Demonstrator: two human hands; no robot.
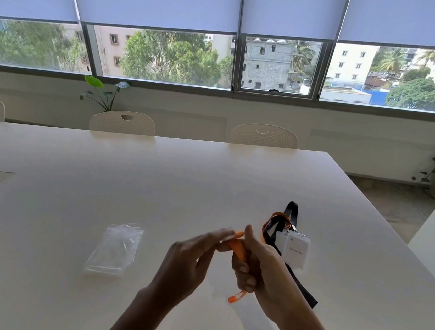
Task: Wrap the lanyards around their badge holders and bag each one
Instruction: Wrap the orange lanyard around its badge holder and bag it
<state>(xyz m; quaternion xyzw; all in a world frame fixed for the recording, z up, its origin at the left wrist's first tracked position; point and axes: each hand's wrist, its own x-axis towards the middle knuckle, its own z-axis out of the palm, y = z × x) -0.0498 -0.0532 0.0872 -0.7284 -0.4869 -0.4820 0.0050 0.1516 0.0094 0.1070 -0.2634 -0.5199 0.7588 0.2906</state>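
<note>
Head view: orange lanyard (238,249) gripped between right hand (261,269) and left hand (188,262), above table (100,172).

One head cam only, no 2nd view to overlap. Looks fwd and down across a white table (154,179), close on both hands at lower centre: left hand (188,262), right hand (261,269). Wide-angle; beyond the hands, chairs (122,122) and windows (158,54) well back.

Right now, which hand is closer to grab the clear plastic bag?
Left hand. The clear plastic bag lies on its side of the table, while the right hand grips the orange lanyard.
</note>
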